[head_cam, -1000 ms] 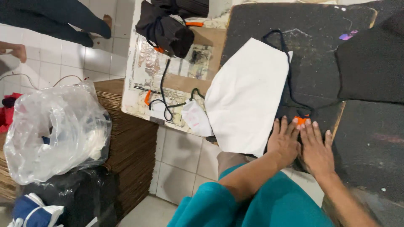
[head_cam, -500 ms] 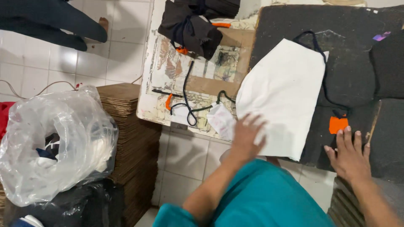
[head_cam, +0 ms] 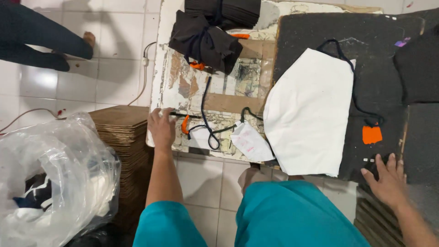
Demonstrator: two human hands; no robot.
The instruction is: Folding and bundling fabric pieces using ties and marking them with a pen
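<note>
Hands have parted: we see our left hand now left of the white cloth, fingers touching a black pen, right hand flat, released.

Left hand left of centre, arm extended upward, fingers loosely curled. Right hand lower right, palm down, fingers spread.

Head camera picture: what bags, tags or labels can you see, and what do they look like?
Big crinkly clear plastic bag: on the floor at left, bulging, with dark and white things inside.
Small orange square tag: on the black mat, right of the white cloth piece.
Small white paper slip with red marks: on the worn board's front edge.
</note>
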